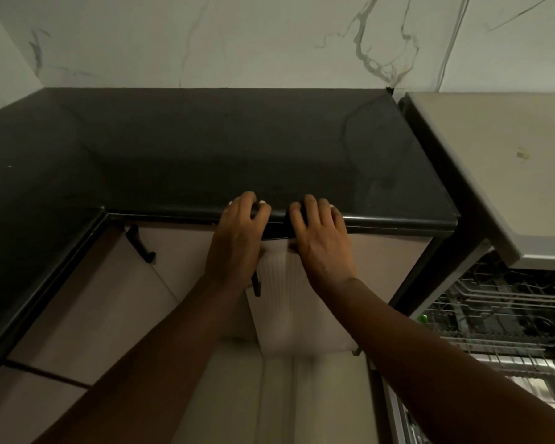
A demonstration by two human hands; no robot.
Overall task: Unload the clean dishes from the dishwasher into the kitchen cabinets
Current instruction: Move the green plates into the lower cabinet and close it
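1. The marble-veined wall point(269, 40) fills the top of the view, white with grey streaks.
2. Below it, the black countertop point(205, 149) runs in an L from the left side across to the middle; nothing stands on the part in view.
3. At right, the dishwasher point(507, 174) shows its pale top panel, and beneath it the wire racks point(494, 318) are exposed. A small green item sits at the left edge of the upper rack; what else the racks hold is too dim and cluttered to tell.
4. Under the countertop, pale pink cabinet doors point(87, 299) meet at the corner. One dark handle point(140, 243) shows on the left door, and the lower end of a second dark handle point(256, 288) shows below the left wrist.
5. A ribbed whitish panel point(279, 302) hangs between the two forearms, just below the counter edge; whether it is a door front or an item cannot be told.
6. The left hand point(237, 238) has its fingers curled over the front lip of the countertop, fingertips resting on top.
7. The right hand point(321, 238) sits just beside it, fingers likewise curled over the same lip, thumb near the top of the ribbed panel. Neither hand holds a dish.
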